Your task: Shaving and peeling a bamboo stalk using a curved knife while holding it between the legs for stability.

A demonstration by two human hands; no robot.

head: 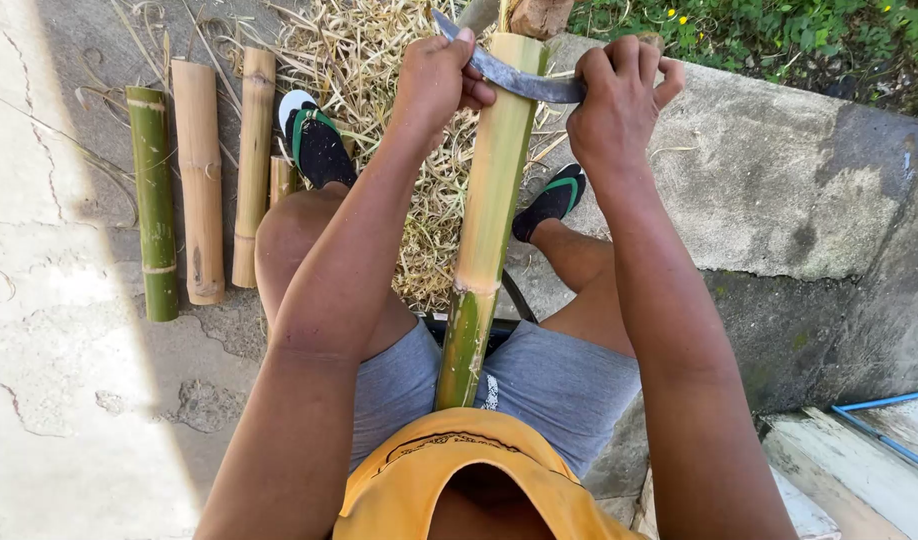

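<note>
A long bamboo pole (491, 200) runs from my lap away between my knees, mostly scraped pale with green left near my body. Across its far end lies a curved metal blade (524, 78). My left hand (437, 75) pinches the blade's tip end, to the left of the pole. My right hand (619, 95) is closed around the blade's other end, to the right of the pole. The blade rests on the pole's upper surface.
Several cut bamboo pieces (199, 170) lie side by side on the concrete at the left, one still green (154, 200). Dry shavings (379, 60) pile ahead around my sandalled feet (317, 140). A concrete ledge (779, 190) rises right, grass behind, blue pipe (879, 420) lower right.
</note>
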